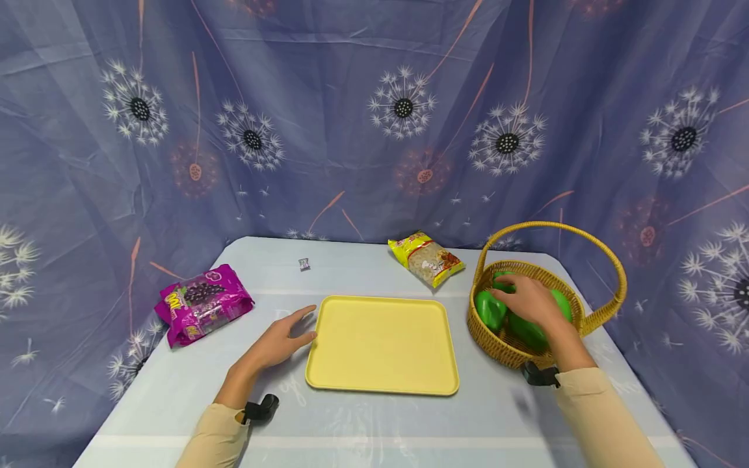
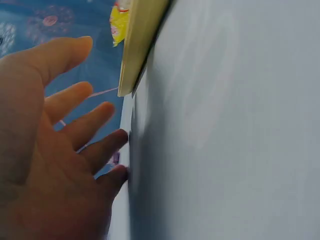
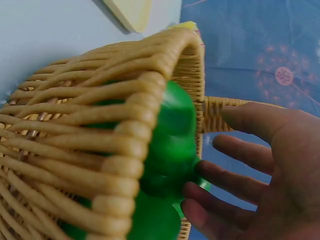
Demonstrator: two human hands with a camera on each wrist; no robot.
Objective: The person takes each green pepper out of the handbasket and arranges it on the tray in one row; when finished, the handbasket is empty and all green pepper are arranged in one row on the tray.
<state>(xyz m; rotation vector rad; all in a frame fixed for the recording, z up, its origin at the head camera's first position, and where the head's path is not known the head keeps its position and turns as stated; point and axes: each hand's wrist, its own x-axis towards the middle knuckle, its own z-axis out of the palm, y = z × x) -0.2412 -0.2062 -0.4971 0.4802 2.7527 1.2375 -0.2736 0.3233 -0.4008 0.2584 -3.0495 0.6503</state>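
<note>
Right grip [image 1: 526,300], green peppers [image 1: 490,312] beneath

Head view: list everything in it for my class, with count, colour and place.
Basket: one, golden, right side
Peppers: at least three, green, in basket
Tray: one, yellow, centre
Grape packet: one, purple, left side
Yellow packet: one, yellow with red, behind tray
Small packet: one, whitish-purple, rear left
Table: one, whitish, beneath these
Floral cloth: one, blue-purple, behind table
Sleeves: two, beige, forearms
Wrist devices: two, black, wrists
Left hand: one, bare, beside tray
Right hand: one, bare, over basket
</note>
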